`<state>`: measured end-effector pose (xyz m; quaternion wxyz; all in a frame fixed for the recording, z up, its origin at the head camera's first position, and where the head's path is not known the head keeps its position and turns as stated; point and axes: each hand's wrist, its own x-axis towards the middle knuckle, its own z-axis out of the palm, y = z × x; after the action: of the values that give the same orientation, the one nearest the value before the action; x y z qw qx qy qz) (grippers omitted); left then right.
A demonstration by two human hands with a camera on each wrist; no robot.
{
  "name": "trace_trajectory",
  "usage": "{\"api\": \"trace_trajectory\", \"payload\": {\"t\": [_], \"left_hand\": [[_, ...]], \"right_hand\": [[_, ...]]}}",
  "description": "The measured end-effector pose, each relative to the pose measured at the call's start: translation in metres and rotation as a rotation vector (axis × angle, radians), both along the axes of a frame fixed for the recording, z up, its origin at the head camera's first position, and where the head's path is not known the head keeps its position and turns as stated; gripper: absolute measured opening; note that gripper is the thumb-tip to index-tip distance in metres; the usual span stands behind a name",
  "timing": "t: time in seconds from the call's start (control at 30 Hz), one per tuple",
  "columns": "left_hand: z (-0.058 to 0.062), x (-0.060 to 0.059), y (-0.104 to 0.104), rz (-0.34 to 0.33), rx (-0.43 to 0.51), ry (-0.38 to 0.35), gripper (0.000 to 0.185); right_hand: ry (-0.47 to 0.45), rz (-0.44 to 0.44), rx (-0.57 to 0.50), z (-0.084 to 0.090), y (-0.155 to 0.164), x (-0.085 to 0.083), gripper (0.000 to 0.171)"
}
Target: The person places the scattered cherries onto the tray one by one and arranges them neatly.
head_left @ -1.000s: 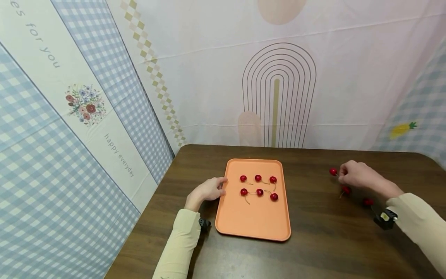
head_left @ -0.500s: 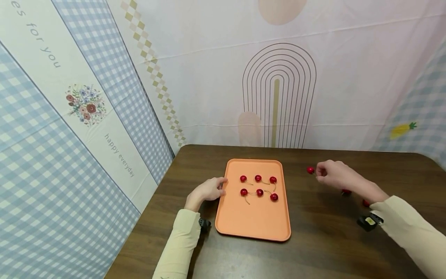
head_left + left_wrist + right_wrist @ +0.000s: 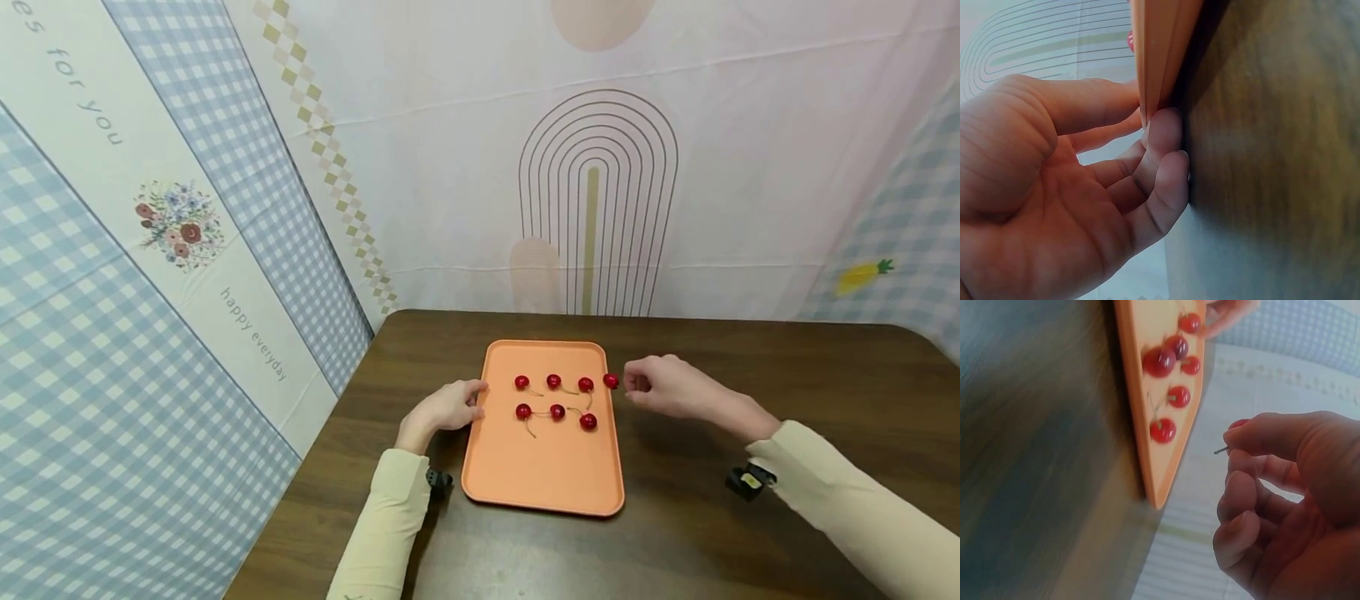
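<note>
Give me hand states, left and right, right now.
Left hand: fingers curled on the near-left edge of the orange tray, holding it.
Right hand: pinching a cherry by its stem, just at the tray's right rim.

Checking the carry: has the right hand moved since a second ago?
Yes. The right hand, pinching a cherry, moved left to the tray.

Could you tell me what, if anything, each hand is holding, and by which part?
Right hand pinches a cherry by its stem; left hand grips the tray by its left rim.
</note>
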<state>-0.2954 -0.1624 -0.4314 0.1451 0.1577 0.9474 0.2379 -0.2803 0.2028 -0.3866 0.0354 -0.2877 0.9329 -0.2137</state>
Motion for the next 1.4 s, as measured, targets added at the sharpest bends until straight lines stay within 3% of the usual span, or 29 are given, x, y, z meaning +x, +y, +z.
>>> {"api": "trace_trajectory", "payload": {"t": [0.3, 0.5, 0.63, 1.0, 1.23, 1.4], "left_hand": [[0.0, 0.001, 0.0, 0.005, -0.005, -0.001, 0.05], [0.001, 0.002, 0.001, 0.003, -0.007, -0.005, 0.05], [0.001, 0.001, 0.0, -0.005, -0.005, -0.007, 0.05], [-0.001, 0.0, -0.001, -0.02, -0.004, 0.006, 0.05], [0.002, 0.002, 0.001, -0.003, 0.006, -0.013, 0.05], [0.001, 0.001, 0.001, -0.004, 0.002, -0.005, 0.051]], "right_hand": [[-0.013, 0.065, 0.014, -0.002, -0.047, 0.007, 0.017], [0.069, 0.151, 0.066, -0.012, -0.075, 0.013, 0.022], [0.11, 0.198, 0.095, -0.02, -0.085, 0.016, 0.019], [0.103, 0.268, 0.145, -0.037, -0.106, 0.019, 0.023], [-0.02, 0.284, 0.164, -0.04, -0.119, 0.023, 0.018], [-0.059, 0.283, 0.155, -0.041, -0.123, 0.023, 0.016]]}}
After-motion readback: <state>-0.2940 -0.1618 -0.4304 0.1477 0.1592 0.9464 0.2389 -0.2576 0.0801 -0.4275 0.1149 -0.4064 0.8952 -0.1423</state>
